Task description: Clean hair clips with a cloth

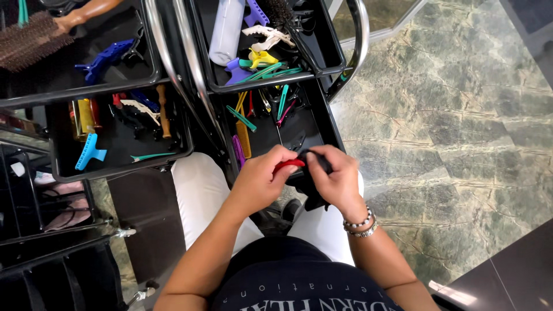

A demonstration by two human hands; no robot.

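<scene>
Head view, looking straight down over white-trousered knees and a dark shirt. Left hand [257, 178] closed around a red clip [288, 165], fingers curled over its near end. Right hand [339, 175] closed on a black cloth-like item [311, 193], which hangs down between the knees; beaded bracelets [362, 224] around that wrist. Both hands meeting just in front of the lower tray [331, 129] of a black salon trolley, red clip and black item touching between them, above the tray's near edge.

In that lower tray: an orange comb [244, 138], a purple clip [237, 151], green clips [242, 118] and slim sectioning clips, loosely scattered. On the upper tray [337, 60] above it: a pale spray bottle [224, 29], a yellow clip [262, 57], a cream clip [268, 37], more green clips.

To the left, a mirror reflection repeating the same trays: a light blue clip [89, 152], a dark blue clip [103, 57], a round bristle brush [29, 40] with a wooden handle. Green marble floor [461, 115] to the right of the trolley.
</scene>
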